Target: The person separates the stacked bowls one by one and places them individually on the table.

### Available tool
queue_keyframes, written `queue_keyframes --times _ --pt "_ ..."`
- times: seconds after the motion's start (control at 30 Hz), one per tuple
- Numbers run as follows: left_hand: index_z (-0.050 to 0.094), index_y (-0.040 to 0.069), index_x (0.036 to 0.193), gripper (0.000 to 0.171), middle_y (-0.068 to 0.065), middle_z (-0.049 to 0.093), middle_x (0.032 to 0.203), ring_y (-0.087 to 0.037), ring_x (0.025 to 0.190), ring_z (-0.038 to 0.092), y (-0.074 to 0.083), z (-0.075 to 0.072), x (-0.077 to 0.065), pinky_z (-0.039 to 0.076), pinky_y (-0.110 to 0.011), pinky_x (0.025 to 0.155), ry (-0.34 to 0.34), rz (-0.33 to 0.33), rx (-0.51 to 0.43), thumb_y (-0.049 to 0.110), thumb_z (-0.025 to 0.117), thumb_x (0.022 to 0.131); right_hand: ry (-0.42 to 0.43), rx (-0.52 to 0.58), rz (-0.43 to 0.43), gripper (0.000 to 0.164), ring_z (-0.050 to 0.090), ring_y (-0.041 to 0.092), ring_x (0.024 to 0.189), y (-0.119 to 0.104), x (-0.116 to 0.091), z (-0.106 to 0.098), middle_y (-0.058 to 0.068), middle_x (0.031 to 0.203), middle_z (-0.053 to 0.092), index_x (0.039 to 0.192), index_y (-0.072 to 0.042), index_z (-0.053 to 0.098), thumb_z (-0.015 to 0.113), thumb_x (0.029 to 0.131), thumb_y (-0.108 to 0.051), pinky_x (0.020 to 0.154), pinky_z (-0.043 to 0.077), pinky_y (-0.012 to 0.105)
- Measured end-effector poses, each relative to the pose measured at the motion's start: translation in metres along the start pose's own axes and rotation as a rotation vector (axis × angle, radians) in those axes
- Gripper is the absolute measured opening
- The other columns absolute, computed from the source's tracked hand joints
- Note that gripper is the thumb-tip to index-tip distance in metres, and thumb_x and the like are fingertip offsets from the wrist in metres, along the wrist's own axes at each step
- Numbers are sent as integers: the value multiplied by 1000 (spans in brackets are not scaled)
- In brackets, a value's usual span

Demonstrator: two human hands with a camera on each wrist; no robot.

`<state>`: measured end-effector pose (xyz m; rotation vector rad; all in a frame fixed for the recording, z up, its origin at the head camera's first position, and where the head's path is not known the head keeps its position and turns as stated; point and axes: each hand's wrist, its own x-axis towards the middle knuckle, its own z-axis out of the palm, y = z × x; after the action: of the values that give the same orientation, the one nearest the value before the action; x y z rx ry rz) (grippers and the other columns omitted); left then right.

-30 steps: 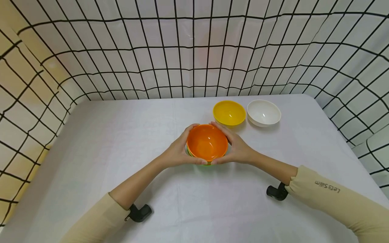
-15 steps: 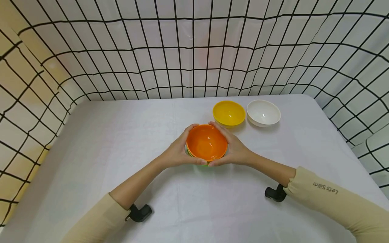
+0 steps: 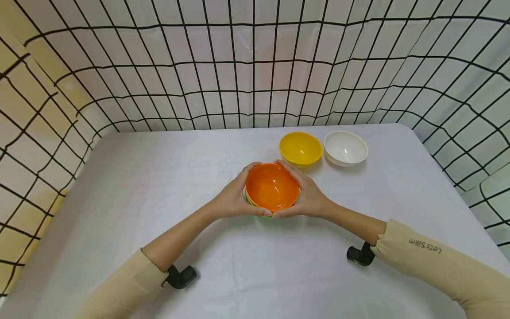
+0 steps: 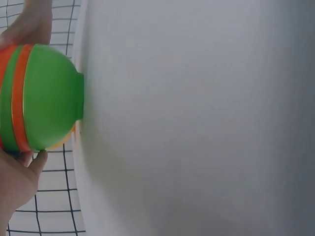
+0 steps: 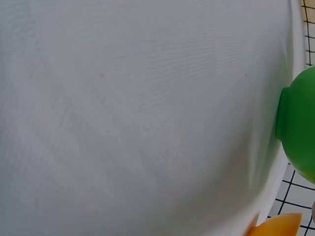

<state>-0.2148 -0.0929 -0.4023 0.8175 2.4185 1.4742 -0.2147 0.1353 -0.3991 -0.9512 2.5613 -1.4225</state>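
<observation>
Several nested bowls, alternating orange and green, make one stack, with an orange bowl (image 3: 272, 187) on top. At the bottom of it is a green bowl (image 4: 51, 96), its foot at the white tabletop; I cannot tell whether it touches. My left hand (image 3: 235, 199) grips the stack's left side, thumb along the near rim and fingers around the far side. From the right, my right hand (image 3: 312, 195) grips it in the same way. Both thumb tips meet or nearly meet at the front. In the right wrist view only part of the green bowl (image 5: 300, 125) shows.
A yellow bowl (image 3: 300, 149) stands just behind my right fingers, and a white bowl (image 3: 345, 149) sits to its right. Black grid netting (image 3: 253, 62) rises behind and along both sides of the white-covered table (image 3: 159, 168).
My right forearm and thumb have shifted slightly left, closing the gap between the thumb tips. The left forearm has moved a little. The bowls stay practically in place.
</observation>
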Motion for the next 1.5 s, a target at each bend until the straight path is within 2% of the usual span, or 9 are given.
queue_keyframes --times 0.17,0.27,0.47,0.73,0.97,1.37,1.5 --pt "22 23 142 103 8 40 135 -11 120 42 0 -3 1 41 -39 99 -19 12 15 34 86 61 17 20 -31 103 35 35 128 -22 -2 -3 23 144 32 142 4 25 85 57 -5 100 38 50" --pt "22 23 141 104 8 40 135 -10 120 42 -1 -5 2 41 -37 99 -24 19 31 34 86 60 18 15 -33 102 35 36 128 -29 -1 -4 24 143 32 141 6 26 85 58 -6 100 38 50" --pt "22 22 141 105 8 40 134 -9 119 43 -3 -6 4 42 -36 98 -26 40 50 37 87 59 30 8 -47 102 37 36 127 -32 -1 -5 24 142 33 141 6 26 84 57 -3 99 39 50" --pt "22 20 142 107 7 41 134 -10 120 43 -6 -7 5 41 -36 99 -37 63 21 35 87 59 32 16 -38 102 37 34 127 -32 -1 -5 23 142 33 141 5 26 84 57 -3 100 39 49" --pt "17 20 146 115 5 38 139 -11 124 40 -8 -5 5 38 -38 102 -29 57 71 40 87 57 45 -4 -66 103 37 36 126 -32 -1 -6 24 141 35 140 7 27 85 55 -3 99 39 50" --pt "23 23 142 106 9 41 134 -9 120 43 -10 -3 4 41 -36 99 -26 64 54 38 87 58 40 32 -46 103 37 36 127 -39 -1 -8 22 141 35 141 6 26 84 56 0 98 41 48" --pt "25 13 141 103 0 42 135 -14 121 44 11 -7 0 41 -36 100 -46 58 37 27 87 60 44 39 -48 104 38 35 126 -37 -2 -8 21 142 35 141 5 26 84 56 1 97 42 48"
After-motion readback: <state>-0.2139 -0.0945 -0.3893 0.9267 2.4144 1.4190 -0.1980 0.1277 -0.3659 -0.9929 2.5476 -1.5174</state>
